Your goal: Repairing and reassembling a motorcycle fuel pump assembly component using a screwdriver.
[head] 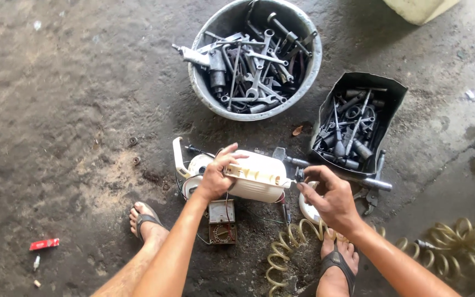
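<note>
— 2 hands on 1 part, is that right?

— Yes. The left hand (215, 179) is wrapped over the near-left end of a white plastic housing (259, 175), fingers closed on its top edge. The right hand (328, 198) pinches a small dark piece (299, 175) at the housing's right tip, thumb and forefinger together.

— Where is the housing?

— Held just above the concrete floor (67, 110), between the person's 2 sandalled feet and the tool containers.

— What lies around it?

— Far, a round metal basin (202, 88) full of wrenches and an air tool. To the right, a black tray (391, 91) of sockets and bits. Under the left hand, a small meter (222, 223) on the floor. A coiled yellowish air hose (281, 253) runs near the right foot. A red packet (44, 243) lies well apart at the near left.
</note>
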